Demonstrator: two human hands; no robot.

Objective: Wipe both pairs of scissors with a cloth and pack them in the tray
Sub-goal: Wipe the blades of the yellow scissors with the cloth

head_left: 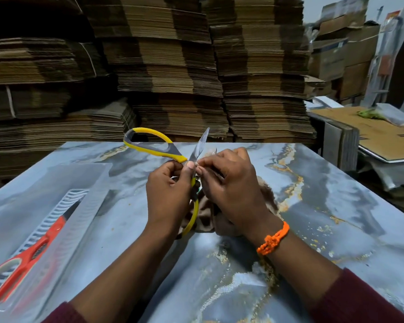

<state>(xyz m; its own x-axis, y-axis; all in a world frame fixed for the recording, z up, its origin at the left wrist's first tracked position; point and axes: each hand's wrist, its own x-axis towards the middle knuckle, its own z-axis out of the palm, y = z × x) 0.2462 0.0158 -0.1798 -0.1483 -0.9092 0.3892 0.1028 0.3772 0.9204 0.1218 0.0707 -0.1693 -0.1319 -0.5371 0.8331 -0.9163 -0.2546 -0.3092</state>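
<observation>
Wiping looks to be the step in hand: the left hand (170,190) curls round the lower handle of the yellow scissors (159,150), held up off the bench (324,206) with the blades spread, likely so each blade can be reached on its own. The right hand (231,190) pinches a brown cloth (203,215) against the metal near the pivot, and the rest of the cloth hangs beneath both hands to the bench. One blade (202,142) points up and away from the fingers. The orange scissors (40,245) lie in the clear tray (79,176) at the left, so that pair seems packed. The yellow pair is not yet in the tray, and the open edge so near the fingertips calls for care
</observation>
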